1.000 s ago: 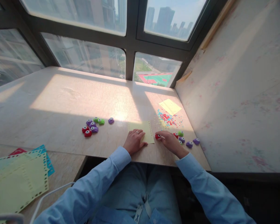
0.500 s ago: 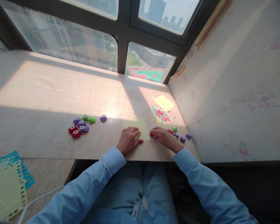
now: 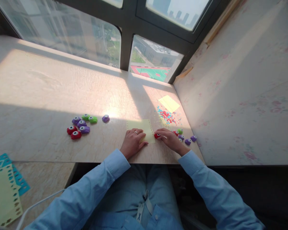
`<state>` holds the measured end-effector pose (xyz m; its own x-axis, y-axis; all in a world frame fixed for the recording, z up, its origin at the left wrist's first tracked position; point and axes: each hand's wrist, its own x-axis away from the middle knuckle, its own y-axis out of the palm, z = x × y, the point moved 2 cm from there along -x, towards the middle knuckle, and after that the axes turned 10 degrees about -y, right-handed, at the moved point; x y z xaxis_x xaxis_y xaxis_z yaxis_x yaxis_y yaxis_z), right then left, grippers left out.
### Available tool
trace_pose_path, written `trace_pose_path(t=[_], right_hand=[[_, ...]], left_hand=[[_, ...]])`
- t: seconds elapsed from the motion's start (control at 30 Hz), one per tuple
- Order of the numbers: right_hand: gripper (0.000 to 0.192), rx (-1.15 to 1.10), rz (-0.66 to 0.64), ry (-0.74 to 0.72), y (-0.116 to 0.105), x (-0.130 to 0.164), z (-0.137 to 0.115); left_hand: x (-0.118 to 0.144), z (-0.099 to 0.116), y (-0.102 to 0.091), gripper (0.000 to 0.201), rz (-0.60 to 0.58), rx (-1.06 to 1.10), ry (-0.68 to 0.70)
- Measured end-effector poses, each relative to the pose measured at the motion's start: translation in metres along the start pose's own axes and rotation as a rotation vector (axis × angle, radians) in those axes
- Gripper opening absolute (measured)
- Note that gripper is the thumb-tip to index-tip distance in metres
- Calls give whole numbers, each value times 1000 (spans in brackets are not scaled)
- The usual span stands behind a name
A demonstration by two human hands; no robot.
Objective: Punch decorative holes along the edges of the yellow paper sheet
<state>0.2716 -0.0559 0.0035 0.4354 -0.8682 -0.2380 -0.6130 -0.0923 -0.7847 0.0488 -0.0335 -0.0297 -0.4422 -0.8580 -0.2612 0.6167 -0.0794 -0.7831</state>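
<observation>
A sheet of pale yellow paper (image 3: 147, 127) lies before me, with small holes punched along its right edge. My left hand (image 3: 133, 142) rests flat on it, thumb apart from the fingers, pressing it to the tabletop. At the paper's right edge, my right hand (image 3: 169, 139) has its fingers around a red craft punch (image 3: 157, 135). Whether the punch's slot is over the paper I cannot tell. Close to the right wrist stand more craft punches, among them a green one (image 3: 180, 131) and a purple one (image 3: 188, 141); my hand partly hides a red one.
Punched-out confetti (image 3: 168, 116) is scattered beyond my right hand, by a yellow paper piece (image 3: 169, 103). Several punches, including a red one (image 3: 76, 135), sit to the left. Punched sheets (image 3: 4, 195) and a white cable (image 3: 39, 203) lie lower left. A wall (image 3: 242, 95) bounds the right.
The view has shifted slightly, with the left punches and sheets appearing further left. My right fingers have straightened a little over the red punch; my left hand stays on the paper.
</observation>
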Motion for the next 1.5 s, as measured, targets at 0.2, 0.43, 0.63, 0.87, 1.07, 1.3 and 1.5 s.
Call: trace_pose_path(t=[0.2, 0.43, 0.63, 0.87, 1.07, 1.3, 1.5], right_hand=[[38, -44, 12, -14, 1, 0, 2], [29, -25, 25, 34, 5, -4, 3], [20, -12, 84, 44, 14, -1, -4], [20, -21, 149, 36, 13, 15, -11], [24, 3, 143, 96, 13, 19, -13], [18, 1, 219, 179, 20, 12, -14], [13, -23, 239, 206, 19, 15, -25]], left_hand=[[1, 1, -1, 27, 8, -36, 15], [1, 2, -2, 28, 4, -60, 28], [3, 6, -3, 24, -8, -115, 53], [3, 8, -3, 23, -30, -111, 69], [4, 7, -4, 22, -40, -70, 72], [4, 7, -4, 22, -60, -68, 71], [4, 9, -5, 21, -61, -66, 69]])
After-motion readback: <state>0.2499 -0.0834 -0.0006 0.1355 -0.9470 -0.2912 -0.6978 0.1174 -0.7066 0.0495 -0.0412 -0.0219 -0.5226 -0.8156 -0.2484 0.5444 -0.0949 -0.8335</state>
